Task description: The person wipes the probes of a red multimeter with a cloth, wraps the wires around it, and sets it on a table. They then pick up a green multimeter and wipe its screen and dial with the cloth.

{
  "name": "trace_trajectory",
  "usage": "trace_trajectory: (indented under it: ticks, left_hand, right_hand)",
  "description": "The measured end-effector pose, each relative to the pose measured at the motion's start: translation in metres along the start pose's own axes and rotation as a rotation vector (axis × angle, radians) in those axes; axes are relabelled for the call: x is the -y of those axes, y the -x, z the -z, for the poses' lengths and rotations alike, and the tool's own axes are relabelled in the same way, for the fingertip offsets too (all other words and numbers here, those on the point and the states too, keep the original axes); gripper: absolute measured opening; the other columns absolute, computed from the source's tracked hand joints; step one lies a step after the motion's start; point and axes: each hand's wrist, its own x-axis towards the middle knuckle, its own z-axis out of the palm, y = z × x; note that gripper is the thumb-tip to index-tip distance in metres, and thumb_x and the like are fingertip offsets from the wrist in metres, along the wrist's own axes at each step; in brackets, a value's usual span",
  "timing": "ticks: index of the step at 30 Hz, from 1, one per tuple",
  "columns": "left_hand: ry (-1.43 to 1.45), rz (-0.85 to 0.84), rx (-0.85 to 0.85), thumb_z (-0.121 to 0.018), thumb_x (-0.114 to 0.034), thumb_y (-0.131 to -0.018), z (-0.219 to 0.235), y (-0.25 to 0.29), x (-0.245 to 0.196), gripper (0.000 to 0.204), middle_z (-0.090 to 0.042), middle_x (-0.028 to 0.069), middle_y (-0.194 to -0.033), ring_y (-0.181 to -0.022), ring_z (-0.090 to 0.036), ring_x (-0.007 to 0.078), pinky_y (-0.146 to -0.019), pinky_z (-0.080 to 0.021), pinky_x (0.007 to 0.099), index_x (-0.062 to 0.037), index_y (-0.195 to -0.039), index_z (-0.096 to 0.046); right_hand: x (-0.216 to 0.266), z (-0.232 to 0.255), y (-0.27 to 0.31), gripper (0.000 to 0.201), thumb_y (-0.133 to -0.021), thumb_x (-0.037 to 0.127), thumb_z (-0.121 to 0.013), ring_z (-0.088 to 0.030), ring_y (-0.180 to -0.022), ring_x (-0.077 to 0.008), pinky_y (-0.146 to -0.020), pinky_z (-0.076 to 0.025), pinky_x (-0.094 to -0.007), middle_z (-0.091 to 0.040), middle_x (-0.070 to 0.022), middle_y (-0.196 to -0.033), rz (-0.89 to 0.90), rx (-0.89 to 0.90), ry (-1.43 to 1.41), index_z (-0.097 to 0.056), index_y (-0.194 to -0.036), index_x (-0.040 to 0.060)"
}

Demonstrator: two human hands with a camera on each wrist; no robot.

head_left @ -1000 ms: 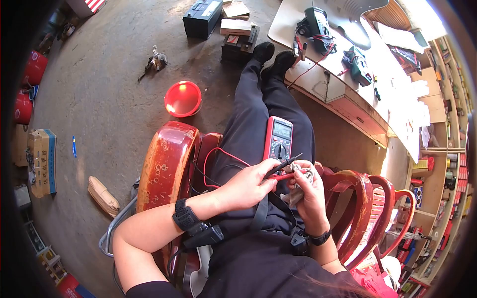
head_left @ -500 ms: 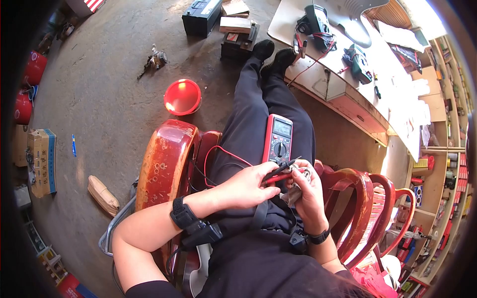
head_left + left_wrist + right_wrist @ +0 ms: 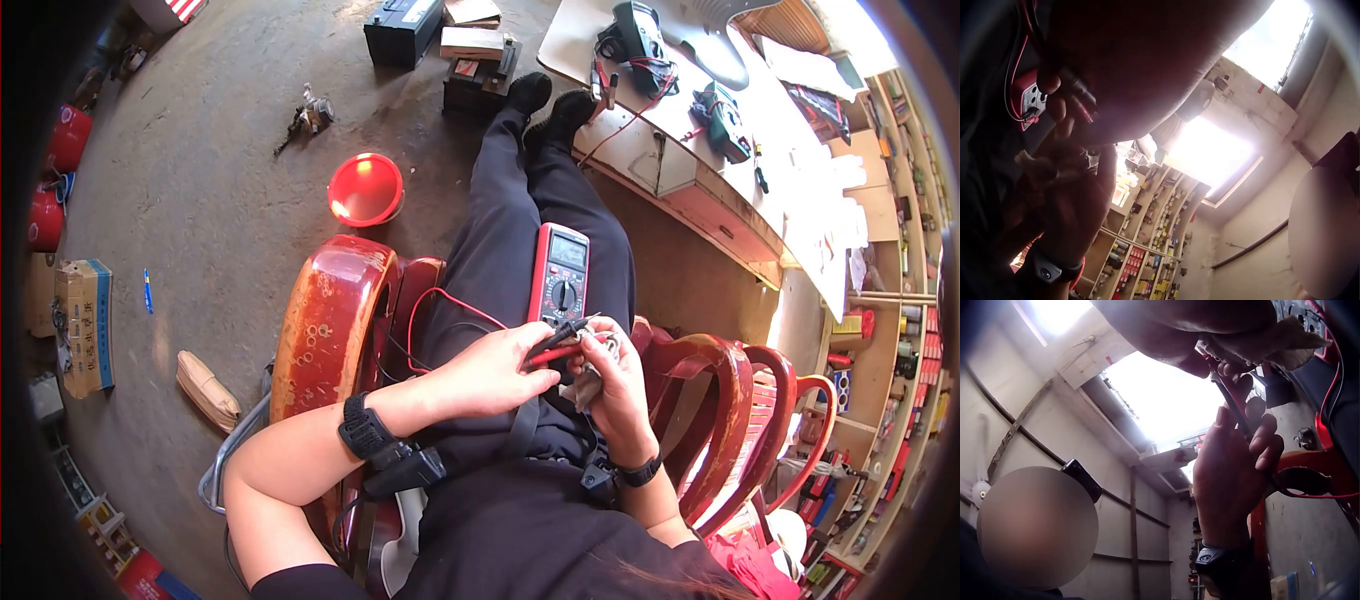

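indoors | lap: multimeter | left hand: grip round probes | right hand: grip on crumpled wrapping | grey floor, shelves

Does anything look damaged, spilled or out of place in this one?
The red armrest on the person's left looks damaged: its glossy finish is worn into paler patches. A metal part and a small blue item lie loose on the floor, which seems untidy. I see no obvious spill.
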Motion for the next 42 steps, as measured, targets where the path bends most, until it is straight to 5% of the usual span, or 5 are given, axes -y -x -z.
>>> trace_trajectory:
  ticks: [9, 16, 27, 35, 42]
  left_hand:
    - [-0.778, -0.198, -0.057, -0.072, -0.019, -0.088, -0.002, 0.012, 0.017, 0.044, -0.067, 0.0178, -0.096, -0.089, -0.067, 0.0382, -0.079, -0.055, 0.0464, -0.0005, -0.121, -0.049]
    - [-0.847, -0.210, 0.136, -0.071, -0.020, -0.089, 0.001, 0.014, 0.017, 0.037, -0.067, 0.0183, -0.096, -0.094, -0.068, 0.0371, -0.081, -0.055, 0.0459, 0.0028, -0.112, -0.054]
    - [0.039, 0.070, 0.124, -0.055, -0.028, -0.106, -0.010, -0.001, 0.000, 0.029, -0.060, 0.0069, -0.068, -0.064, -0.061, 0.0185, -0.065, -0.047, 0.0351, -0.0024, -0.096, -0.066]
    - [-0.016, 0.108, 0.121, -0.053, -0.019, -0.108, 0.002, 0.004, -0.016, 0.024, -0.050, -0.0026, -0.065, -0.059, -0.047, 0.0054, -0.057, -0.039, 0.0252, -0.0020, -0.095, -0.064]
    - [0.389, -0.202, -0.386, -0.054, -0.030, -0.109, 0.018, -0.006, -0.011, 0.030, -0.046, -0.0065, -0.068, -0.060, -0.042, 0.0014, -0.056, -0.034, 0.0204, -0.0048, -0.096, -0.063]
  right_hand:
    - [-0.012, 0.000, -0.002, 0.018, -0.100, 0.014, -0.069, -0.059, -0.074, -0.0068, -0.058, -0.048, -0.0212, -0.064, -0.0019, -0.087, -0.089, 0.041, 0.027, -0.060, -0.115, 0.0072]
    - [-0.016, -0.005, -0.002, 0.020, -0.100, 0.015, -0.068, -0.058, -0.077, -0.0066, -0.068, -0.050, -0.0221, -0.066, -0.0012, -0.093, -0.121, 0.103, 0.082, -0.062, -0.116, 0.0048]
    - [0.011, 0.003, -0.002, 0.016, -0.101, 0.013, -0.067, -0.054, -0.072, -0.0051, -0.064, -0.045, -0.0210, -0.063, -0.0004, -0.087, 0.019, 0.115, 0.047, -0.061, -0.112, 0.0043]
    - [0.042, 0.039, -0.019, 0.016, -0.103, 0.020, -0.065, -0.046, -0.069, -0.0043, -0.059, -0.039, -0.0203, -0.056, 0.0017, -0.083, 0.261, -0.148, -0.181, -0.060, -0.104, 0.0046]
    - [0.042, 0.046, -0.008, 0.013, -0.104, 0.020, -0.061, -0.054, -0.066, -0.0050, -0.058, -0.042, -0.0203, -0.061, 0.0001, -0.081, 0.202, -0.149, 0.078, -0.060, -0.100, 0.0076]
